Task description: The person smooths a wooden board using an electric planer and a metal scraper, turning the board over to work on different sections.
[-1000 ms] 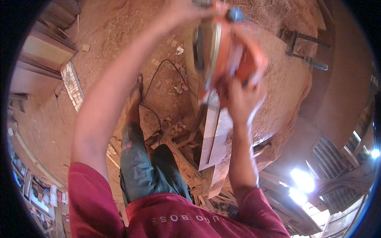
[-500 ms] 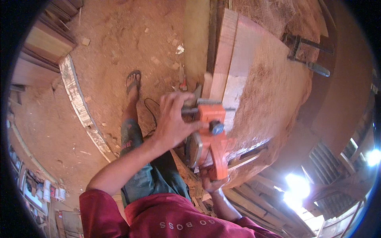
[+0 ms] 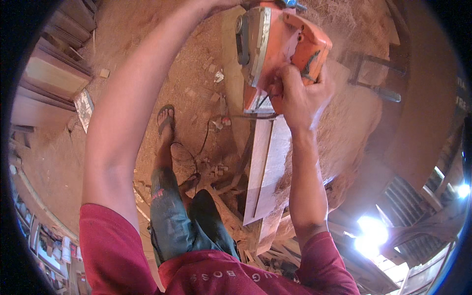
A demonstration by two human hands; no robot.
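An orange electric hand planer (image 3: pixel 275 46) is lifted at the top of the head view, near the far end of a wooden board (image 3: pixel 265 167). My right hand (image 3: pixel 310 101) is closed round its rear handle, thumb along the near side. My left arm stretches far forward. Only a bit of my left hand (image 3: pixel 231 3) shows at the upper edge beside the planer's front, and its fingers are out of sight. Below the planer's side, a dark cable (image 3: pixel 258 117) hangs. The board is pale and lies lengthwise before me, partly covered with sawdust along its right side.
A clamp (image 3: pixel 378 91) sits at the right beyond the shavings. Heaped sawdust (image 3: pixel 344 132) spreads right of the board. A power cable (image 3: pixel 196 157) loops over the dusty ground near my foot (image 3: pixel 165 118). Stacked planks (image 3: pixel 54 78) stand at the left.
The planer has moved forward, away from me, along the board, and is now at the top of the view. Both arms have stretched out with it, uncovering the board's near end.
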